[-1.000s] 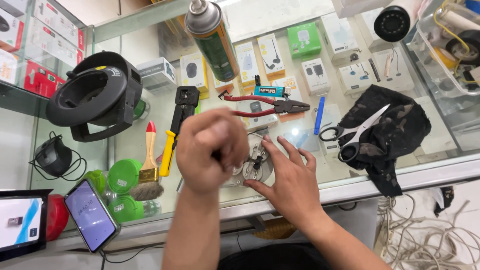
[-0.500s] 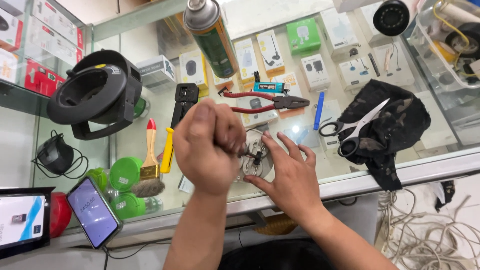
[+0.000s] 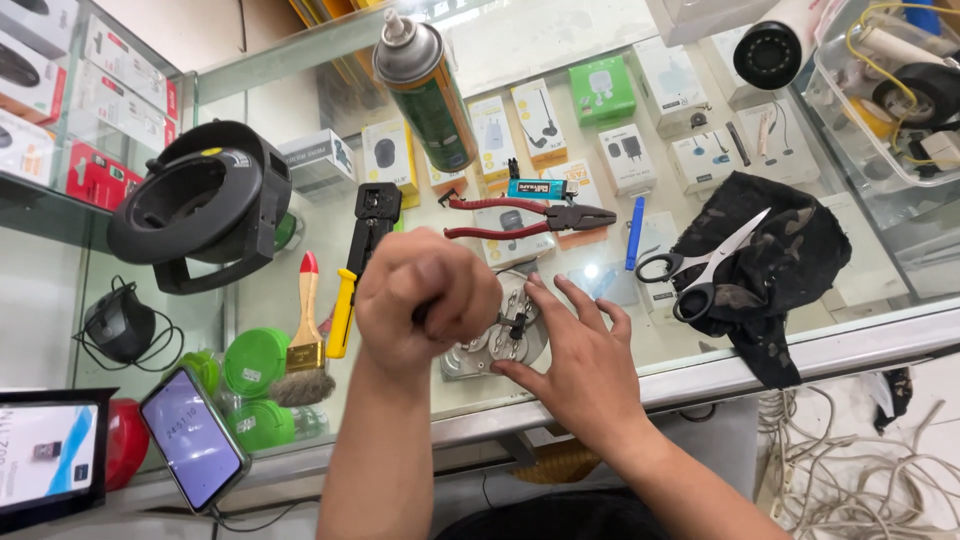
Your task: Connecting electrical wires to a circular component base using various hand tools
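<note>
Fingers of the left hand (image 3: 425, 305) curl into a tight fist around a thin dark tool, seemingly a small screwdriver, whose tip meets the metal plate (image 3: 497, 343) on the glass counter (image 3: 600, 60). Compared with a second ago, the fist sits a little lower and closer over the plate, its knuckles now turned toward the camera; the tool's shaft barely shows beneath it. The right hand (image 3: 580, 365) lies where it was, fingers spread flat and open, pressing the plate's near edge and gripping nothing. The plate itself has not shifted, which suggests the work of driving or loosening a fastener at its centre is under way, though the fastener is too small to make out. Just beyond the plate lie red-handled pliers (image 3: 530, 217); to its left, a yellow-handled crimping tool (image 3: 358, 265) and a paintbrush (image 3: 303, 345); to its right, well apart, scissors (image 3: 705, 265) rest on a dark cloth (image 3: 785, 270). A spray can (image 3: 425, 90) stands farther behind the plate.
</note>
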